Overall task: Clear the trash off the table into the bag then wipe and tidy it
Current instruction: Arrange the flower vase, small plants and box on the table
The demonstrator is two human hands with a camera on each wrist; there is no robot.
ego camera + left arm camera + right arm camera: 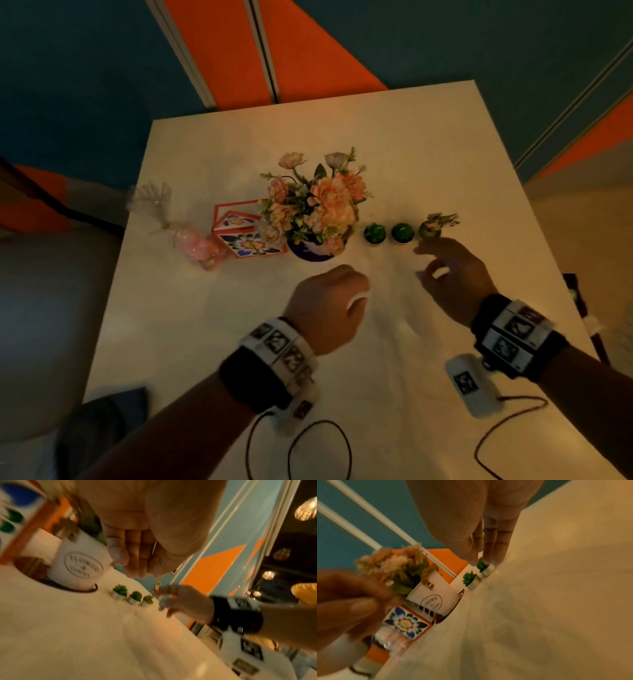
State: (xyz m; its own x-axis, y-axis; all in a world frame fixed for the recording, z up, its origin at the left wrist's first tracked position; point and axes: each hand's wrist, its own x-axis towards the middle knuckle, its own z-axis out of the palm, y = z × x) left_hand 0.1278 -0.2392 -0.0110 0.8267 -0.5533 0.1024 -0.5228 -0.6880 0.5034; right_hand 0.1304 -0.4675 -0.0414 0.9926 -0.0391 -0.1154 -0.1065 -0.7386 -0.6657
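Tidying stage, judged: table [428, 144] shows no trash; the bag is not identifiable. Right hand [452, 270], fingers loosely spread and grasping nothing, hovers just beside the rightmost of three miniature potted succulents [430, 229]. Left hand [334, 301] clenched; contents cannot be told. Advice: pinch the pot low, nudge it into line with its neighbours, and avoid the flower bucket [315, 205].

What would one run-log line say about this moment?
stage: tidying | right hand: fingers at the end mini plant, grip unclear | left hand: curled, holding nothing seen | table: no trash visible
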